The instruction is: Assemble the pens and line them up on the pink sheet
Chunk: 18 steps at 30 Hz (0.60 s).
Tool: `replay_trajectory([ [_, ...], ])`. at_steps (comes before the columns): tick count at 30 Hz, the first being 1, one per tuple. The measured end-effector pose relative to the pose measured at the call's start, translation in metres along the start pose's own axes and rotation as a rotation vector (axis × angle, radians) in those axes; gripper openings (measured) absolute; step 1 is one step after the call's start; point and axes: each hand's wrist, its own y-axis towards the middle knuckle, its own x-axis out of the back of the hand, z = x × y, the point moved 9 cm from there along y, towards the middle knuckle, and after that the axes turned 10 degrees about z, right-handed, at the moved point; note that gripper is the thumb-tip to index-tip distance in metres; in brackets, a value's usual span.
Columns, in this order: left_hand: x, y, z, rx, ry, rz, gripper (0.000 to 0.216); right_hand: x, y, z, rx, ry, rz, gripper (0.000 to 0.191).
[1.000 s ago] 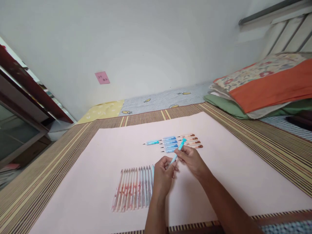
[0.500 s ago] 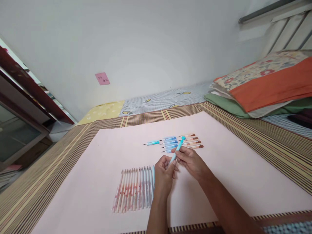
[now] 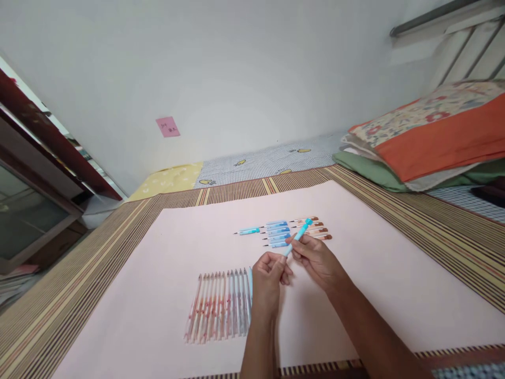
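A light blue pen [image 3: 299, 237] with a turquoise top slants up to the right between my hands. My left hand [image 3: 267, 281] pinches its lower end, and the fingers hide the tip. Around the middle of the barrel my right hand [image 3: 319, 259] has its thumb and fingers closed. Just beyond lie several blue pens [image 3: 279, 230] and, to their right, several brown-ended pens [image 3: 324, 230]. A turquoise pen [image 3: 249, 231] points left beside the blue ones. Left of my left forearm, a row of slim pens [image 3: 215, 308] lies side by side, partly covered at its right end.
Everything rests on a large pale pink sheet [image 3: 130, 295] over a striped mat [image 3: 98, 263]. Folded bedding [image 3: 430, 142] is piled at the right. A pink note [image 3: 168, 127] sticks to the white wall behind. A dark red frame [image 3: 59, 137] stands at the left.
The held pen has tilted further to the right, its turquoise top moving right. My right hand has shifted slightly right with it; my left hand stays at the lower end.
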Motion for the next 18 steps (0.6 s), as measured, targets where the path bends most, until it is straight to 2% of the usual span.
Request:
replay_trajectory([
  [6,0.003,-0.011,-0.028,-0.177,0.391,-0.132,0.019,-0.003,0.000,-0.006,0.006,0.042,-0.048,0.035],
  [8,0.007,-0.011,-0.027,-0.190,0.338,-0.161,0.018,-0.007,0.000,-0.006,0.014,0.072,-0.043,0.034],
  [13,0.018,-0.003,-0.011,-0.120,-0.015,-0.156,0.025,-0.020,-0.002,-0.002,0.003,0.095,0.067,0.032],
  [18,0.023,-0.004,-0.023,-0.156,-0.005,-0.145,0.023,-0.020,-0.004,0.002,0.025,0.035,0.062,0.030],
])
